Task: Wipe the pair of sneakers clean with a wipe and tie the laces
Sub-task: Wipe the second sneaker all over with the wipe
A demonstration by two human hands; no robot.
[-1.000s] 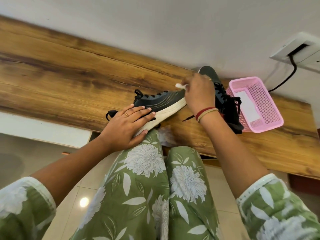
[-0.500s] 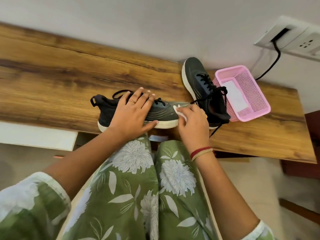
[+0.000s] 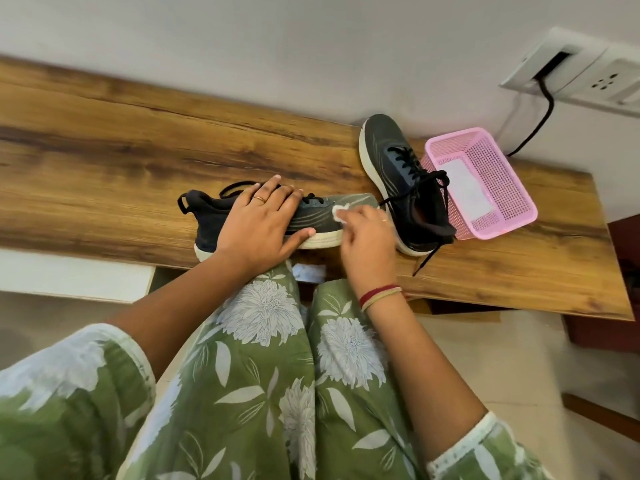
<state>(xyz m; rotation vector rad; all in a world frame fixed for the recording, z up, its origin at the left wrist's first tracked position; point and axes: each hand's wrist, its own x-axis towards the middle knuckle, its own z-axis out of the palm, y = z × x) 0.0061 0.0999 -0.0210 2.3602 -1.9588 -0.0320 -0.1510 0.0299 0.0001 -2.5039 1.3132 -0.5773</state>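
Centre frame: left hand (image 3: 260, 226) lies flat w/ straight fingers on near sneaker (image 3: 313, 220) at table edge (image 3: 138, 161); right hand (image 3: 367, 237) pinches wipe (image 3: 339, 213) against its toe. Second sneaker (image 3: 398, 168), laces loose, beside pink basket (image 3: 498, 174), centre right.

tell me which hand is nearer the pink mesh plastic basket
Right. The right hand holds a white wipe on the near dark sneaker, left of the pink mesh plastic basket; the left hand presses that sneaker's middle, farther left.
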